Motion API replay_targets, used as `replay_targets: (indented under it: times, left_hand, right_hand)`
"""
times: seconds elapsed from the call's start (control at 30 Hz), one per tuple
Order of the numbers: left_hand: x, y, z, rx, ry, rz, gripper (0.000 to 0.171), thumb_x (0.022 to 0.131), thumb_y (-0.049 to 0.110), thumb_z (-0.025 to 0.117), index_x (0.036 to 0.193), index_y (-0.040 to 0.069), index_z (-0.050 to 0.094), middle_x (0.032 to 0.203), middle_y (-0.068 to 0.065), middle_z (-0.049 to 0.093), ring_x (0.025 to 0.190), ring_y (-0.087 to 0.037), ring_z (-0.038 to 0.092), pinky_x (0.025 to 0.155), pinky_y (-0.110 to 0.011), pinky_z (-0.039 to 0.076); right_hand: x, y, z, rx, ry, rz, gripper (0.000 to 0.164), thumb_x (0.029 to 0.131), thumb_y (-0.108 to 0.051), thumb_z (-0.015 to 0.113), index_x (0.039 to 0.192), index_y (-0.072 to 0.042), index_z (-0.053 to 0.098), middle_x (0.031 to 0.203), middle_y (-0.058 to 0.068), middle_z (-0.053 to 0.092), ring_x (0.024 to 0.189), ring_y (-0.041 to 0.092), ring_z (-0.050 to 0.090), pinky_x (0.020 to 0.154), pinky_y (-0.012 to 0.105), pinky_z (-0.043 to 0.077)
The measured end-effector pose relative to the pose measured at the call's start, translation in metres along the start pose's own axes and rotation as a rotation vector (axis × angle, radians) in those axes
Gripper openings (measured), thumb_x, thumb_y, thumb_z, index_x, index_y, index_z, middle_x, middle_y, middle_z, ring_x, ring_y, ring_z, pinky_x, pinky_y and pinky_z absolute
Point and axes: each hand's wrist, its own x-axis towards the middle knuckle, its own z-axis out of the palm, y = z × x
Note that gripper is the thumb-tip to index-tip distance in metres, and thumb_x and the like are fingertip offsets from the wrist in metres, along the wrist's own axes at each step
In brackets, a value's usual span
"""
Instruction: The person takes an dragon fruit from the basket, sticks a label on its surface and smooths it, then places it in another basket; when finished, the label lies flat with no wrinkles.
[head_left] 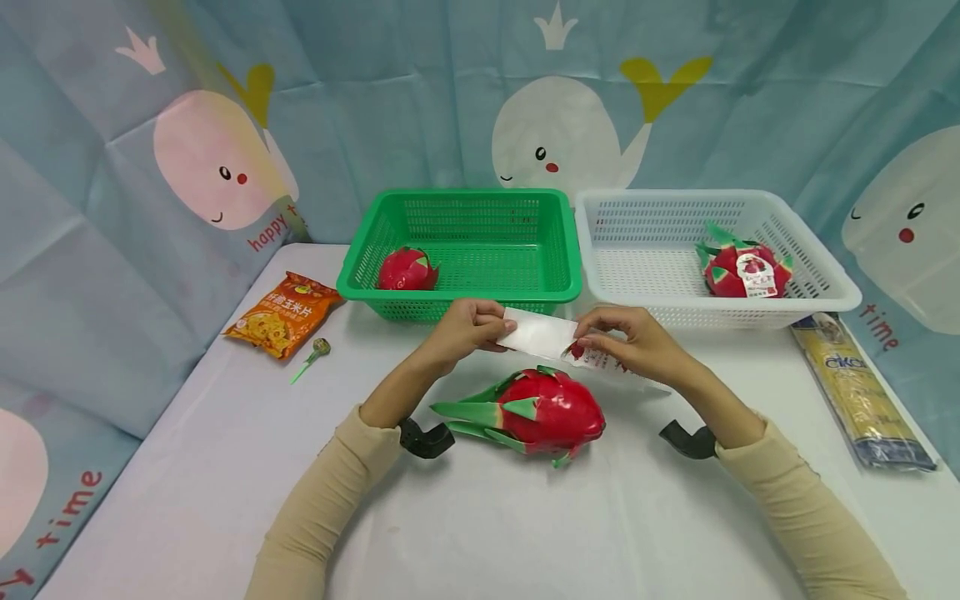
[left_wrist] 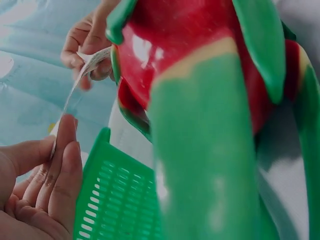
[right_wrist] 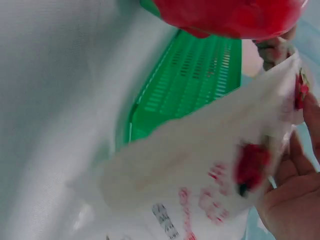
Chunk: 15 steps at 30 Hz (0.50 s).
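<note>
A white strip of stickers [head_left: 538,335], printed with red dragon fruit pictures and lettering, stretches between both hands above the table. My left hand [head_left: 467,332] pinches its blank left end between thumb and fingers. The printed part is pinched by my right hand [head_left: 633,340], and the rest of the strip [right_wrist: 200,150] trails off past that hand. In the left wrist view the strip appears almost edge-on, running from the left fingers [left_wrist: 62,165] to the right hand [left_wrist: 92,42]. Just in front of the hands lies a red dragon fruit [head_left: 558,412] with long green leaves pointing left.
Behind the hands stand a green basket [head_left: 459,297] holding a red dragon fruit [head_left: 407,269] and a white basket [head_left: 675,308] holding a dragon fruit with a label [head_left: 756,275]. An orange snack bag [head_left: 285,315] and a lollipop [head_left: 320,347] lie left; a yellow noodle pack [head_left: 862,392] lies right.
</note>
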Motion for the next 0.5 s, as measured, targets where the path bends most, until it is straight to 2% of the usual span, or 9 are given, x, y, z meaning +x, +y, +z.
replay_targets:
  times: [0.13, 0.3, 0.37, 0.5]
  left_hand:
    - [-0.001, -0.009, -0.004, 0.014, 0.034, -0.031, 0.018, 0.087, 0.004, 0.060, 0.098, -0.009, 0.056, 0.069, 0.005, 0.066, 0.061, -0.007, 0.062, 0.071, -0.037, 0.057]
    - [-0.001, -0.027, -0.014, 0.033, 0.093, -0.113, 0.018, 0.086, 0.004, 0.060, 0.098, -0.009, 0.056, 0.064, 0.005, 0.064, 0.060, -0.006, 0.061, 0.070, -0.035, 0.057]
    - [-0.001, -0.034, -0.019, 0.050, 0.111, -0.128, 0.018, 0.086, 0.003, 0.060, 0.098, -0.010, 0.056, 0.064, 0.004, 0.063, 0.060, -0.006, 0.059, 0.067, -0.031, 0.057]
    - [0.001, -0.044, -0.026, 0.114, 0.116, -0.155, 0.019, 0.086, 0.002, 0.059, 0.099, -0.012, 0.056, 0.065, -0.003, 0.063, 0.059, -0.006, 0.057, 0.063, -0.027, 0.057]
  right_hand:
    - [-0.001, 0.001, -0.001, -0.001, 0.067, -0.061, 0.022, 0.077, 0.010, 0.065, 0.088, -0.009, 0.064, 0.102, 0.009, 0.060, 0.105, 0.008, 0.051, 0.090, 0.015, 0.044]
    - [-0.004, 0.000, -0.006, 0.029, 0.169, -0.089, 0.022, 0.077, 0.018, 0.060, 0.089, 0.000, 0.060, 0.091, 0.005, 0.059, 0.098, 0.008, 0.053, 0.096, 0.015, 0.040]
    - [-0.005, -0.001, -0.008, 0.041, 0.196, -0.051, 0.017, 0.080, 0.015, 0.058, 0.090, 0.001, 0.059, 0.089, 0.002, 0.059, 0.093, 0.007, 0.055, 0.093, 0.015, 0.042]
    - [-0.005, -0.003, -0.010, 0.065, 0.228, 0.095, 0.008, 0.087, 0.005, 0.057, 0.093, 0.001, 0.059, 0.087, -0.006, 0.061, 0.083, 0.005, 0.057, 0.082, 0.013, 0.047]
